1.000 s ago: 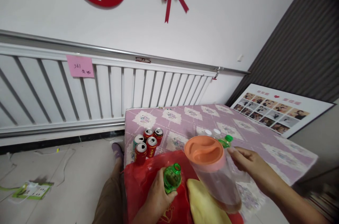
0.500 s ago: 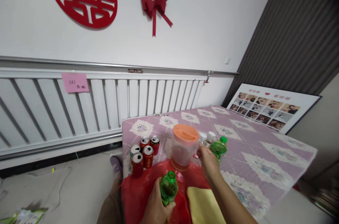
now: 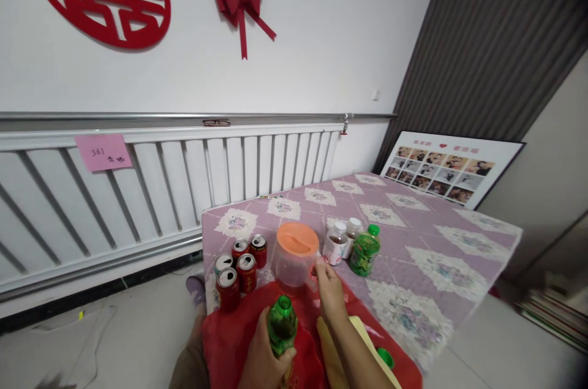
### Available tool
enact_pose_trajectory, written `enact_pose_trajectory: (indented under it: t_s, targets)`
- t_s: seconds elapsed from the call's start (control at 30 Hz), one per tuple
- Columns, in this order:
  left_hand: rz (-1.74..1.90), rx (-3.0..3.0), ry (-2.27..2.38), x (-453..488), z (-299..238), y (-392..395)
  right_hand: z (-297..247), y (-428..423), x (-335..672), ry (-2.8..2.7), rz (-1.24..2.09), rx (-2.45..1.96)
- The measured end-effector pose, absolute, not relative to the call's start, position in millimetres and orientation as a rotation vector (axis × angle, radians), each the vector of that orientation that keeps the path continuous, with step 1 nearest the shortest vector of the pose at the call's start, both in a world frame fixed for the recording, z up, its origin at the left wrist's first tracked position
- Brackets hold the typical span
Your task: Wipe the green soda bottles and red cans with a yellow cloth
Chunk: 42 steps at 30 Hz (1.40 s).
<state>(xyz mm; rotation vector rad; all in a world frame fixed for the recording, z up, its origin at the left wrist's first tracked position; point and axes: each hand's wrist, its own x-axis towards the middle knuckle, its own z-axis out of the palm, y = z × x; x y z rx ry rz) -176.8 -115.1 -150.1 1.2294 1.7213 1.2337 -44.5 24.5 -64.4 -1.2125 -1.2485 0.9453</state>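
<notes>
My left hand (image 3: 269,352) wraps around a green plastic bottle (image 3: 282,324) with no cap, held upright over the red plastic sheet (image 3: 220,352). The fingers of my right hand (image 3: 329,288) are closed at the handle of a clear plastic pitcher (image 3: 290,266), which has an orange lid. Amber liquid showed low in the pitcher a moment ago. Beyond my right hand stand two small white-capped bottles (image 3: 336,248) and a capped green bottle (image 3: 365,254). A green bottle cap (image 3: 384,357) lies to the right of my forearm.
Several opened drink cans (image 3: 247,272) stand left of the pitcher. A yellow cloth (image 3: 327,346) lies partly under my right forearm. The table has a purple floral cloth (image 3: 413,230). Behind it runs a white radiator (image 3: 271,165); a photo board (image 3: 441,171) leans at the far right.
My right hand and the pitcher have shifted slightly left relative to the cans. The small bottles are now less hidden by the hand. The view has turned right; my left hand still holds its bottle.
</notes>
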Motion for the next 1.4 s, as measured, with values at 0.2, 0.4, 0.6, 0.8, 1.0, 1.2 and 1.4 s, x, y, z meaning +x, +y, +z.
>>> enact_pose_trajectory:
  t_s: [0.2, 0.4, 0.6, 0.8, 1.0, 1.2, 1.4]
  targets:
    - [1.333, 1.196, 1.680, -177, -151, -119, -83, -3, -12, -1.266, 0.832, -1.262]
    - [1.329, 1.193, 1.669, -180, -146, -121, -115, -48, 62, -1.291, 0.743, -1.416]
    - [1.328, 1.211, 1.714, -181, -145, -123, -135, -53, 140, -1.332, 0.627, -1.623]
    - [1.343, 1.220, 1.701, -180, -139, -124, -142, -52, 154, -1.612, 0.651, -1.702]
    - [1.273, 1.194, 1.748, -178, -127, -127, -145, -43, 152, -1.997, 0.622, -1.689]
    - [1.287, 1.187, 1.734, -178, -129, -125, -142, -35, 151, -2.034, 0.657, -1.667]
    - [1.311, 1.148, 1.667, -177, -133, -123, -147, -29, 157, -1.894, 0.679, -1.699]
